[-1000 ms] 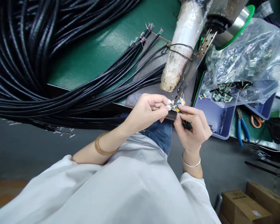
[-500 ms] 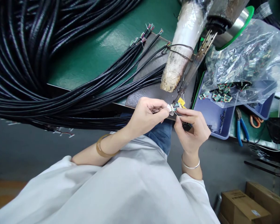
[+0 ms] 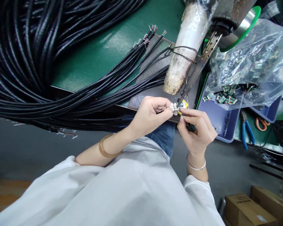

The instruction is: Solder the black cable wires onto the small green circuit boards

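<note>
While the green tabletop (image 3: 89,66) spreads out ahead of you, a great bundle of black cables (image 3: 37,40) fills its far left, with stripped ends fanning right over a dark plate (image 3: 135,102). At the right, a clear bag (image 3: 250,59) of little circuit boards sags over a blue tray (image 3: 212,117). Between bag and cables, the soldering iron (image 3: 196,70) slants down from the far right, its tip at your fingers. Your left hand (image 3: 151,113) comes in from the left and your right hand (image 3: 198,128) from the right, meeting over the near edge of the plate.

Your left grip is pinched on a small board (image 3: 175,107), right by the iron's tip; whether it also holds a cable, you can't tell from here. Your right grip is pinched on a thin yellow wire (image 3: 179,112) that runs toward the board.

You look to be partway through joining wire to board; whether the solder has taken is too small to see. From here the move calls for a steady left pinch and a fine nudge from the right, seating the wire's end against its pad, fingertips clear of the hot tip.
</note>
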The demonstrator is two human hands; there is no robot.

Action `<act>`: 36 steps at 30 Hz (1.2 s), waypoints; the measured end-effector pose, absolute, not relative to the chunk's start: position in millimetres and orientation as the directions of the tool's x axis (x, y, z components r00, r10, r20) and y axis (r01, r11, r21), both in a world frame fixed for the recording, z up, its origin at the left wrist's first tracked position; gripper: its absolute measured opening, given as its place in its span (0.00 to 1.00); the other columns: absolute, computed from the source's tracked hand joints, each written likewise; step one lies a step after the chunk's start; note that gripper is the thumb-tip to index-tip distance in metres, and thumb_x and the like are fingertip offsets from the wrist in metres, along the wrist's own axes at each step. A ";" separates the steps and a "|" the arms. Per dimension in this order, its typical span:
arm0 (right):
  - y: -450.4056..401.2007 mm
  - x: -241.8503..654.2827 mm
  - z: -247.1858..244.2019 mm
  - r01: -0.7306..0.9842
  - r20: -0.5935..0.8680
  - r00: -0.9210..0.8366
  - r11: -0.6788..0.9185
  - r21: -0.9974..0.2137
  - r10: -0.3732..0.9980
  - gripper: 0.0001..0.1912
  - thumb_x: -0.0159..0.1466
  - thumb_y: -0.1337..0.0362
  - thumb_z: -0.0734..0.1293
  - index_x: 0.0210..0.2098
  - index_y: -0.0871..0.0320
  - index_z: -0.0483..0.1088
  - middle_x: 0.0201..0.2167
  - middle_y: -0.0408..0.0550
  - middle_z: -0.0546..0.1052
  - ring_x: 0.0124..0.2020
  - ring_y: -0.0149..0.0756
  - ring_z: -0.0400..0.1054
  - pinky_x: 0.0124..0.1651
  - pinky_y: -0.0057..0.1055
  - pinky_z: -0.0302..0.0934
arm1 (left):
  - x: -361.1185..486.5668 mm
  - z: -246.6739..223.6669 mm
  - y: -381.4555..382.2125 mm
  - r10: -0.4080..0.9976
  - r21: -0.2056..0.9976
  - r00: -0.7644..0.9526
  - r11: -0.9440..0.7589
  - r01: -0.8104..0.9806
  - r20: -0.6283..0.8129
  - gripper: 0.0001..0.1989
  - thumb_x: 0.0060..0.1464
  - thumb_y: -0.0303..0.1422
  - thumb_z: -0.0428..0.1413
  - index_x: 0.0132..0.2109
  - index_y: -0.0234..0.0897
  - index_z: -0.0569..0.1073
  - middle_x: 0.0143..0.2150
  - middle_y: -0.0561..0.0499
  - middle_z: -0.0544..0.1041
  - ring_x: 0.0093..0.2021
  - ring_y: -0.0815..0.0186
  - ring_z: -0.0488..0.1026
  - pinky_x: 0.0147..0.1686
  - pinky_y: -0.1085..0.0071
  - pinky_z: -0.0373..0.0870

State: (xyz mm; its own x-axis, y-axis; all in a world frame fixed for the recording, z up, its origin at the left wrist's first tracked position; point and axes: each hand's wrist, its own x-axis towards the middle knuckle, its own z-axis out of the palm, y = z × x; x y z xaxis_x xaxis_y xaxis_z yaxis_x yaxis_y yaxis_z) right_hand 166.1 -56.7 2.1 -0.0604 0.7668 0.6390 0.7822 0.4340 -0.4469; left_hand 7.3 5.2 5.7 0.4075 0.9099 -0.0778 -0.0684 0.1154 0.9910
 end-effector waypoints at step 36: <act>-54.9 168.2 10.4 0.755 0.584 -0.044 0.410 -0.511 0.811 0.11 0.60 0.76 0.71 0.34 0.53 0.70 0.39 0.43 0.82 0.39 0.33 0.78 0.40 0.31 0.74 | 1.3 10.4 8.7 0.839 0.974 0.525 0.213 -0.080 -0.141 0.07 0.53 0.28 0.56 0.27 0.32 0.71 0.17 0.59 0.61 0.18 0.78 0.54 0.18 0.78 0.50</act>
